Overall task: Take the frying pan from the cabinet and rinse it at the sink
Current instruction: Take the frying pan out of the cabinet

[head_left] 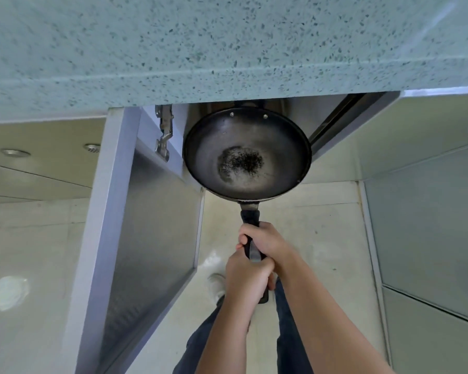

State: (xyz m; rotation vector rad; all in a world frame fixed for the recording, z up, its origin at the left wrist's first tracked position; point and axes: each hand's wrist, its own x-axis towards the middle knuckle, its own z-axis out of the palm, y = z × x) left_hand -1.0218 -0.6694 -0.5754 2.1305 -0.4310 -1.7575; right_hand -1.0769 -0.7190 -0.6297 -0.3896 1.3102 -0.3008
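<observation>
Both hands, left hand (247,276) and right hand (268,242), are gripping the handle, frying pan (246,155) hanging half out of the cabinet (343,122), and it's probably risking clipping the bench (227,49) edge overhead.

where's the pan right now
In the head view the pan is centre frame, held by its handle in both hands, just below the counter edge, at the open cabinet, right of the door.
</observation>
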